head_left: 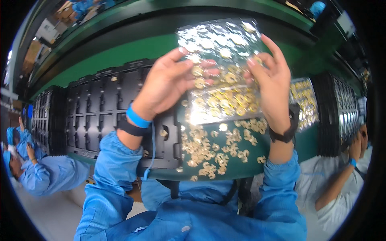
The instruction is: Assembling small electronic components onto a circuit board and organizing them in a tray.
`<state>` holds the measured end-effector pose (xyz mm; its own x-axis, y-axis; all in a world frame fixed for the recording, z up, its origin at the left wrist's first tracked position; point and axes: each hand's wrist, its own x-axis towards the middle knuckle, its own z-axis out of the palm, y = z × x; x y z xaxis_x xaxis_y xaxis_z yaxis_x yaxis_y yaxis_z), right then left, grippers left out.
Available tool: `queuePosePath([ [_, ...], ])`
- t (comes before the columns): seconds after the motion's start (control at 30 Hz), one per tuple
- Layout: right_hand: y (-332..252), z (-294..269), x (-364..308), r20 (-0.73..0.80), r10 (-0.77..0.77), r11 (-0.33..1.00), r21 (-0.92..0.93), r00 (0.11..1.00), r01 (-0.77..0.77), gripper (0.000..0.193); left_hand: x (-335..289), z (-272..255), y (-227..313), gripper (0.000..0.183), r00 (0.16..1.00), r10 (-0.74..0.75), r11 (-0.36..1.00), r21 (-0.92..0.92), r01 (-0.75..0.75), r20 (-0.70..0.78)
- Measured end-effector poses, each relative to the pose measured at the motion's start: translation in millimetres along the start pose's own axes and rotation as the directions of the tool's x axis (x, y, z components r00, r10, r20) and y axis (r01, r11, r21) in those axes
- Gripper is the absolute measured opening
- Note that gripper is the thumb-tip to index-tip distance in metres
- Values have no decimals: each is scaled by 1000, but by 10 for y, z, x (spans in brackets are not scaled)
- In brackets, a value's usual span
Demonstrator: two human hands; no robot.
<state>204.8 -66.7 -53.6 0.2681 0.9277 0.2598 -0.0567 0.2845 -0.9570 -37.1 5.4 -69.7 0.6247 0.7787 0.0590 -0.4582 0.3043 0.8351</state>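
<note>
A clear, shiny plastic blister tray (220, 42) is held up in front of me, tilted, with small yellowish ring-like parts showing in and through its lower half. My left hand (171, 78) grips its left edge, thumb in front and fingers seen through the plastic behind. Closed at the right edge is my right hand (271, 74), its thumb and fingers pinching there. Below, partly covered, lies another clear tray (197, 116) filled with the same yellowish parts. Many loose small ring-like parts (205, 150) are scattered on the green table in front of me.
A large black compartmented tray (96, 108) lies to the left, beside a stack of black trays (50, 120). Another filled clear tray (305, 100) and more stacked black trays (339, 112) stand right. Co-workers sit on both sides. A blue cord (152, 148) hangs from my left wristband.
</note>
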Motion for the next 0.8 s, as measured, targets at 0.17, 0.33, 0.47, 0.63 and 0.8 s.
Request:
queuePosePath([
  [0.17, -31, -70, -62, -82, 89, 982, -158, 993, -101, 55, 14, 7, -146, 32, 998, -55, 988, -148, 50, -31],
  [0.33, -72, -76, -37, -54, 125, 984, -124, 991, -131, 56, 9, -100, -131, 23, 997, -41, 990, -135, 32, -61],
  [0.47, -144, -88, -19, 14, 131, 966, -227, 991, -124, 67, 1, -133, -49, 11, 996, -88, 984, -156, 82, -28],
  [0.63, -235, -195, -26, 102, 245, 940, -270, 964, -210, 71, 11, -56, -126, 17, 994, -9, 998, -64, 2, -108],
  [0.8, -171, -254, 13, 127, 316, 924, -267, 940, -275, 73, -23, -41, -50, 17, 994, -25, 1000, -9, 25, -104],
])
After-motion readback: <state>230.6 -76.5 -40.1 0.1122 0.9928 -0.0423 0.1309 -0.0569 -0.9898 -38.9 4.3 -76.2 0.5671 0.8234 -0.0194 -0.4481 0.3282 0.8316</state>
